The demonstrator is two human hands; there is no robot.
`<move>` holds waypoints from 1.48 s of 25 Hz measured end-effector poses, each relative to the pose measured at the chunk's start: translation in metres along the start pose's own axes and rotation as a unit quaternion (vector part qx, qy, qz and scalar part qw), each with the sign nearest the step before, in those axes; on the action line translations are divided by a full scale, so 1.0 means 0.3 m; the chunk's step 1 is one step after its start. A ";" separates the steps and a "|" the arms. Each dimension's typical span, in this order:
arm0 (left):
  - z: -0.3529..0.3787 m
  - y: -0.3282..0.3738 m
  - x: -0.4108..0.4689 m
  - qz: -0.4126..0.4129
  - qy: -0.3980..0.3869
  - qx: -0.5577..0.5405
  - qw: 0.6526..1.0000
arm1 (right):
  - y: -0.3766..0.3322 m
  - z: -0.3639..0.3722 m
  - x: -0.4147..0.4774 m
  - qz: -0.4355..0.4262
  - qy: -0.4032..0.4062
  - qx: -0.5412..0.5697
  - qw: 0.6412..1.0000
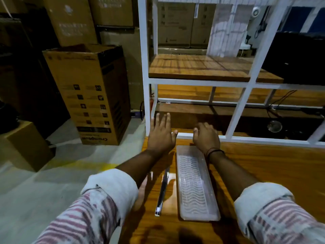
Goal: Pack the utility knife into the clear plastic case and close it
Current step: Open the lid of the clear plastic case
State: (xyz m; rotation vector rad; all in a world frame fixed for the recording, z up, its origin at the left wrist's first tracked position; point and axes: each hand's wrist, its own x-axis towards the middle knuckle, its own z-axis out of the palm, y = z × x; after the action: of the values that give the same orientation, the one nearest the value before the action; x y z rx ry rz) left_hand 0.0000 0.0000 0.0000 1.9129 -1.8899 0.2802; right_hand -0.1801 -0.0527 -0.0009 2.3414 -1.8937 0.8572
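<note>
The job looks barely begun: the utility knife [162, 191] lies on the wooden tabletop [263, 166] just left of the shut clear plastic case [195, 184], the left hand [161, 134] is open and holds nothing, and the right hand [206, 136] curls loosely at the case's far end.

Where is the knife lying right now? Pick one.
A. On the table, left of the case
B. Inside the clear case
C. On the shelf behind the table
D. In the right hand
A: the knife lies bare on the table, just left of the case; neither the left hand nor the right hand holds it.
</note>
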 end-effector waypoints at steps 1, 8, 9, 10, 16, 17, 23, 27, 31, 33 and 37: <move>0.023 0.017 -0.018 -0.025 -0.025 -0.019 0.999 | 0.018 0.022 -0.015 0.043 -0.023 0.011 0.999; 0.160 0.108 -0.022 -0.143 -0.111 -0.088 0.979 | 0.066 0.110 -0.070 0.229 -0.083 0.115 0.963; 0.184 0.119 -0.023 -0.156 -0.128 -0.092 0.975 | 0.068 0.126 -0.076 0.248 -0.081 0.129 0.957; 0.203 0.131 -0.028 -0.173 -0.146 -0.098 0.969 | 0.070 0.137 -0.081 0.273 -0.084 0.147 0.947; 0.267 0.182 -0.047 -0.228 -0.119 -0.134 0.957 | 0.100 0.174 -0.066 0.324 -0.094 0.182 0.924; 0.268 0.181 -0.050 -0.220 -0.112 -0.123 0.961 | 0.102 0.176 -0.065 0.321 -0.094 0.182 0.925; 0.275 0.178 -0.060 -0.191 -0.070 -0.083 0.976 | 0.101 0.182 -0.069 0.298 -0.067 0.168 0.937; 0.269 0.182 -0.063 -0.200 -0.058 -0.089 0.974 | 0.093 0.179 -0.075 0.290 -0.045 0.165 0.942; 0.279 0.176 -0.060 -0.187 -0.043 -0.079 0.978 | 0.092 0.183 -0.076 0.293 -0.042 0.162 0.941; 0.283 0.172 -0.062 -0.178 -0.029 -0.076 0.981 | 0.088 0.175 -0.074 0.285 -0.038 0.153 0.946; 0.279 0.173 -0.069 -0.175 -0.011 -0.084 0.981 | 0.082 0.178 -0.072 0.253 -0.034 0.131 0.958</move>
State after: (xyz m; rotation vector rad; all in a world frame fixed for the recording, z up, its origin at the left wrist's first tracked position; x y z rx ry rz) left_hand -0.0653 -0.0169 -0.0748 2.0887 -1.4973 -0.0101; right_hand -0.1836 -0.0580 -0.0632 2.0460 -2.6157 1.1347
